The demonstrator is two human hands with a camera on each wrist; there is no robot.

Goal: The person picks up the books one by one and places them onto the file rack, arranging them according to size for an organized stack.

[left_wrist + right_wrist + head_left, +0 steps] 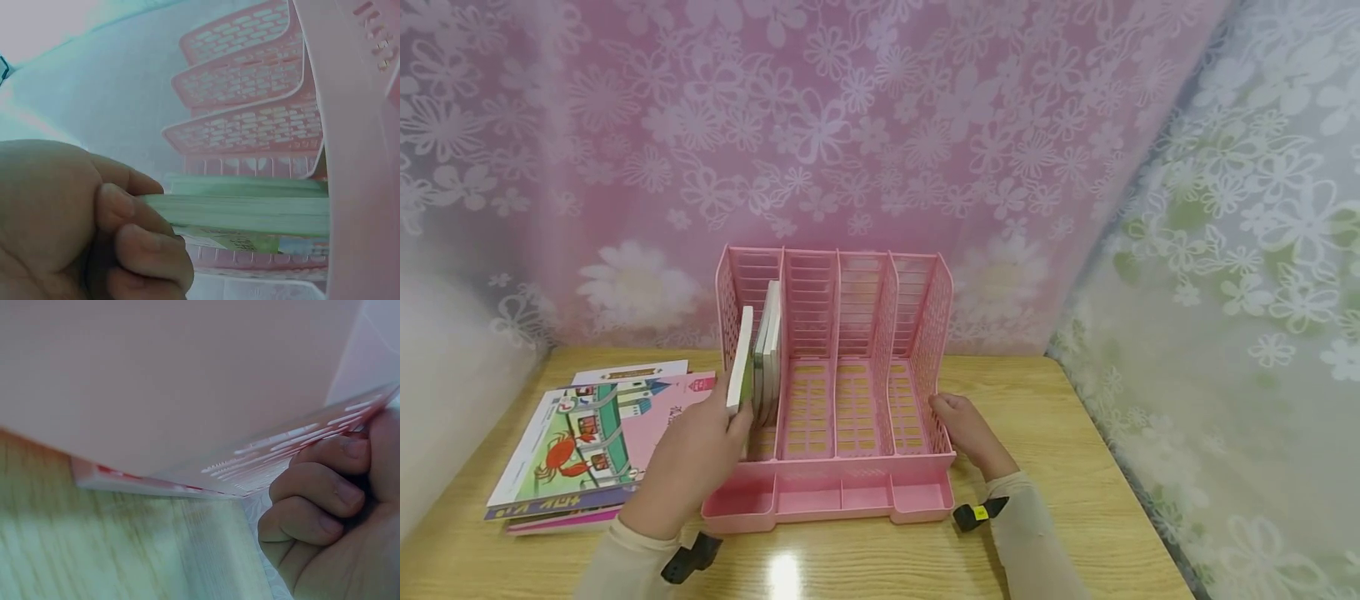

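Note:
A pink plastic book rack (865, 467) with upright perforated dividers stands on the table. My left hand (696, 454) pinches a thin book (741, 362) between thumb and fingers, upright with a slight tilt, in the leftmost compartment. Right beside it, several books (772, 358) lean against the first divider. In the left wrist view, the held book (250, 209) has its pale page edges showing and its lower end behind the rack's front edge. My right hand (967, 429) grips the rack's right side wall (936, 333); its curled fingers (319, 487) show in the right wrist view.
To the left lies a stack of picture books (587, 442), the top one showing a red crab. Small trays (865, 496) line the rack's front. A pink flowered curtain (850, 125) hangs behind the wooden table (1037, 400), a pale one (1240, 333) at the right.

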